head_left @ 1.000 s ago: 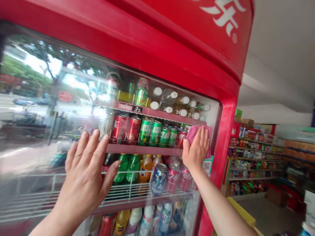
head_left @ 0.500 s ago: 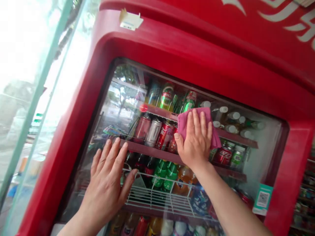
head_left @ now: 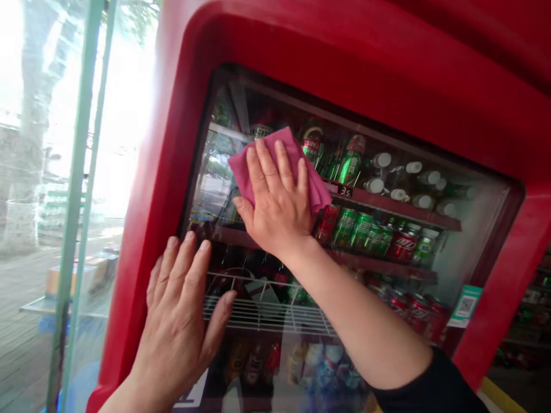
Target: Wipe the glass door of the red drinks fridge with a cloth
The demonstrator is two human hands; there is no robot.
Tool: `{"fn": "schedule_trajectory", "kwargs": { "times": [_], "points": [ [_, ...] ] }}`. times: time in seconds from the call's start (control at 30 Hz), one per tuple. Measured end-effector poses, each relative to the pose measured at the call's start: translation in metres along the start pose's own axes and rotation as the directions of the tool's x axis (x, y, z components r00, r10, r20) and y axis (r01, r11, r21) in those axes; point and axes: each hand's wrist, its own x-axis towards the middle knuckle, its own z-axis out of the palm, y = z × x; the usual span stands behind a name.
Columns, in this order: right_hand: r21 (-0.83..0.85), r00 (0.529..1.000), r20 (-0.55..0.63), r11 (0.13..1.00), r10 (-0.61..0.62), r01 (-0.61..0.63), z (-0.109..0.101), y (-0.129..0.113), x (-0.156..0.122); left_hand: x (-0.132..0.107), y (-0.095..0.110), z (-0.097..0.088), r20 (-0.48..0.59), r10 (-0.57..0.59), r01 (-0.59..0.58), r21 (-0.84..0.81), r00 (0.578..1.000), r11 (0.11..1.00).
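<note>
A red drinks fridge with a glass door fills the view. My right hand lies flat with fingers spread, pressing a pink cloth against the upper left of the glass. My left hand rests open, palm flat, on the lower left of the door, across the red frame and the glass. Behind the glass stand rows of cans and bottles on shelves.
A green-framed glass wall stands left of the fridge, with a street and tree trunk outside. A white wire shelf sits inside the fridge. A QR sticker is on the door's right side. Shop shelving shows at the far right.
My right hand has slid the pink cloth across the glass from the right side to the upper left. My left hand stayed flat on the door; the view swung left.
</note>
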Motion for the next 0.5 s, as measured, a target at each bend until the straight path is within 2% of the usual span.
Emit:
{"fn": "schedule_trajectory", "kwargs": {
  "times": [0.13, 0.3, 0.4, 0.5],
  "points": [
    [0.063, 0.995, 0.095, 0.998, -0.030, 0.024, 0.014, -0.045, -0.010, -0.008, -0.005, -0.012, 0.035, 0.019, -0.018, -0.027, 0.999, 0.999],
    [0.253, 0.979, 0.179, 0.966, -0.092, 0.045, 0.038, -0.093, -0.057, -0.017, -0.008, -0.025, 0.080, 0.021, -0.016, -0.063, 0.997, 0.998],
    [0.214, 0.970, 0.197, 0.972, -0.142, 0.099, 0.050, -0.111, -0.092, -0.023, -0.007, -0.030, 0.115, 0.021, -0.012, -0.077, 0.993, 0.997],
    [0.119, 0.952, 0.197, 0.970, -0.233, 0.213, 0.052, -0.119, -0.125, -0.031, -0.005, -0.035, 0.138, 0.015, -0.002, -0.093, 0.990, 0.996]
  ]
}}
